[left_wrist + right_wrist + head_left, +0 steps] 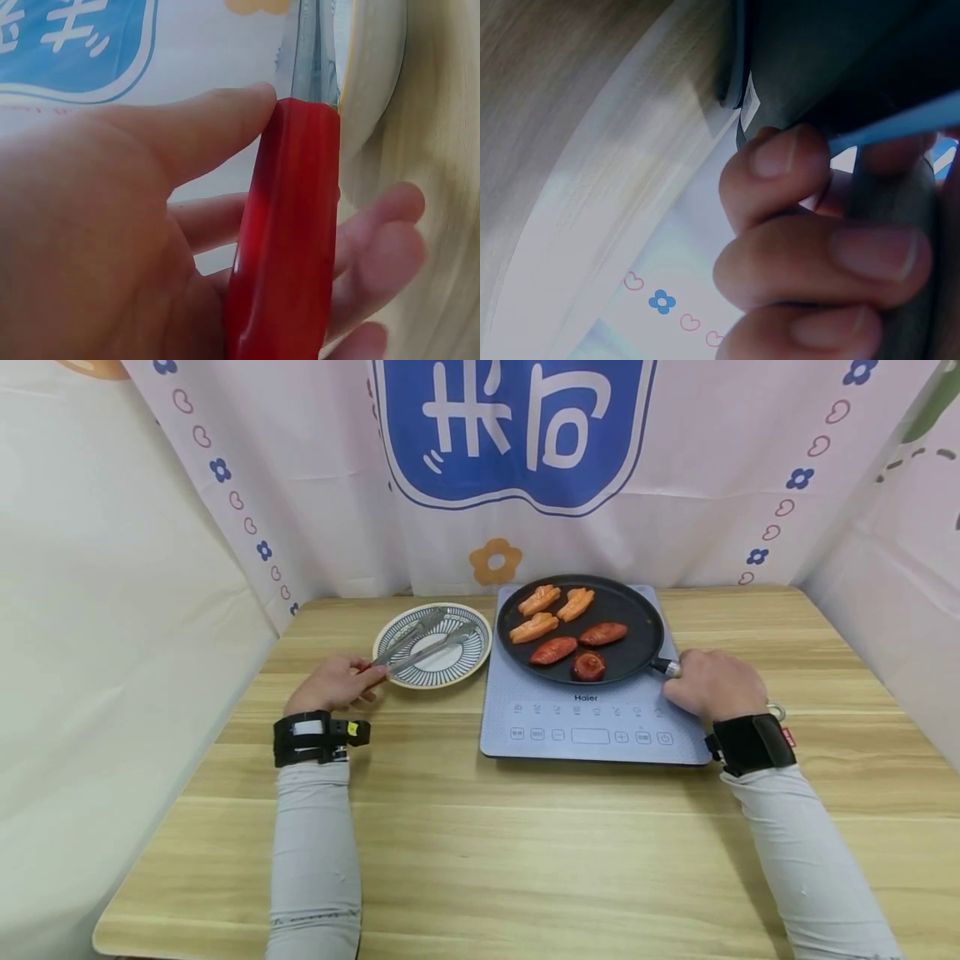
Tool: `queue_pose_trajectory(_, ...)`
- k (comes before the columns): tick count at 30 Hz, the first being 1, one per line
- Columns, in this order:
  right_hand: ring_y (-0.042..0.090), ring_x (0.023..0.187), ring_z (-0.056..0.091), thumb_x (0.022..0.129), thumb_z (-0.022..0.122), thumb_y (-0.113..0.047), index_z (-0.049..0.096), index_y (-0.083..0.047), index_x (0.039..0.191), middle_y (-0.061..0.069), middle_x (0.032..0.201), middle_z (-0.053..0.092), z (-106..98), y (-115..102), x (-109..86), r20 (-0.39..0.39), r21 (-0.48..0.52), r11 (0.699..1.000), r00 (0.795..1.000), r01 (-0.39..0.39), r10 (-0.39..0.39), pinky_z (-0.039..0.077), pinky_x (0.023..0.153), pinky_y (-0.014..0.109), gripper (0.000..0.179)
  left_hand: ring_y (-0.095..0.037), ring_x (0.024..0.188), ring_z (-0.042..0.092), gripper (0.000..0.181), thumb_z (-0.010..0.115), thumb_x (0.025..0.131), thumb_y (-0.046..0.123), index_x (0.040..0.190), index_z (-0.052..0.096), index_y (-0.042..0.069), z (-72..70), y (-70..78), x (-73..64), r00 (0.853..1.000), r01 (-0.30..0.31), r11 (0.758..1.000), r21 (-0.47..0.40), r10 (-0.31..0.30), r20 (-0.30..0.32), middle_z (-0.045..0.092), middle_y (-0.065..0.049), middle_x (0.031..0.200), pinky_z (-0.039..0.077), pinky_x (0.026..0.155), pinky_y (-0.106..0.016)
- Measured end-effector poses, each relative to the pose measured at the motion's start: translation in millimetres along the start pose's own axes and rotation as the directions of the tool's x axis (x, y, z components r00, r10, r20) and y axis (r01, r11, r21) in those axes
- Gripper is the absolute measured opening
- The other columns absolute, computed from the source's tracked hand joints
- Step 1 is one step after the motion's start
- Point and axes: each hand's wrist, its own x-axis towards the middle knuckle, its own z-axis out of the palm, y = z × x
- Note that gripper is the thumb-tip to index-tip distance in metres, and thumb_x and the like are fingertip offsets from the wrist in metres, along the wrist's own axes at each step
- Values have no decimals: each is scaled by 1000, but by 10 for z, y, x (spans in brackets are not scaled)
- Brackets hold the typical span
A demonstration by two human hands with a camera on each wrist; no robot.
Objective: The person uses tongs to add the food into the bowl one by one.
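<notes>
My left hand (337, 683) holds metal tongs (431, 650) by their red handle (292, 217), thumb on one side and fingers on the other. The tongs' two arms lie spread over a white patterned plate (459, 662), with no food between them. My right hand (716, 683) grips the handle (896, 202) of a black frying pan (633, 622), fingers curled round it. In the pan are three orange shrimp-like pieces (533, 627) at the left, two scored reddish sausages (554, 650) and a round reddish-brown piece (588, 666) near the front.
The pan stands on a pale Haier induction cooker (540, 750) with touch keys along its front. Both sit on a wooden table (480, 852). A printed curtain (337, 527) hangs behind the table's back edge, and white sheeting (112, 652) hangs at the left.
</notes>
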Motion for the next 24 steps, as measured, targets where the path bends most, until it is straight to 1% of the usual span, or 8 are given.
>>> queue_pose_trajectory(7,29,67,55,79,58,-24,59,-7,85,11,74,58,2,-16,5,8,2,1000,1000,4,-4,38,56,38,18,-22,78,57,50,51,110,46,122,63,-1,17,96,-13,998,-29,982,189,38,-45,65,-12,96,45,66,-33)
queue_pose_trajectory(12,29,67,55,78,58,-24,58,-7,84,11,74,58,20,5,-4,-4,13,1000,1000,-8,9,37,56,38,18,-24,78,58,56,50,108,50,127,59,-1,42,334,-64,994,-45,955,292,71,-79,65,-17,102,49,64,-35)
queue_pose_trajectory(15,28,66,54,78,58,-24,57,-8,82,10,73,57,33,25,-16,-6,13,1000,1000,-10,11,37,55,38,17,-38,100,65,68,49,107,56,141,54,-3,102,587,-222,991,-51,912,408,96,-90,65,-27,122,56,82,-50)
queue_pose_trajectory(16,28,66,54,78,58,-24,57,-8,81,10,73,57,37,27,-18,-4,11,1000,1000,-10,10,37,55,38,17,-43,114,63,71,48,107,57,148,50,-1,132,684,-293,992,-46,899,435,94,-89,61,-30,134,55,93,-57)
queue_pose_trajectory(18,28,66,55,78,58,-24,57,-8,81,10,73,57,44,31,-16,-1,11,1000,1000,-7,7,37,54,38,17,-49,141,47,77,49,106,60,158,41,4,178,880,-418,992,-53,880,472,101,-77,46,-31,155,41,112,-67)
queue_pose_trajectory(20,29,66,55,78,58,-24,58,-7,83,11,74,57,47,43,-16,-4,16,1000,1000,-1,1,37,54,38,17,-50,157,25,80,49,106,60,165,30,10,210,1072,-486,990,-82,875,477,127,-64,27,-27,170,23,123,-71)
queue_pose_trajectory(21,29,66,55,78,59,-24,58,-7,82,11,74,57,51,50,-13,-7,17,1000,1000,1,-1,37,54,38,18,-48,160,18,80,49,106,60,167,27,13,228,1157,-499,988,-92,882,463,138,-65,22,-24,173,19,125,-72)
queue_pose_trajectory(24,28,64,54,78,59,-24,56,-8,80,9,72,57,64,83,-14,-9,24,1000,1000,8,-8,37,53,38,16,-45,164,9,78,49,106,59,167,27,16,322,1339,-454,981,-122,893,433,176,-87,18,-18,176,11,125,-74)
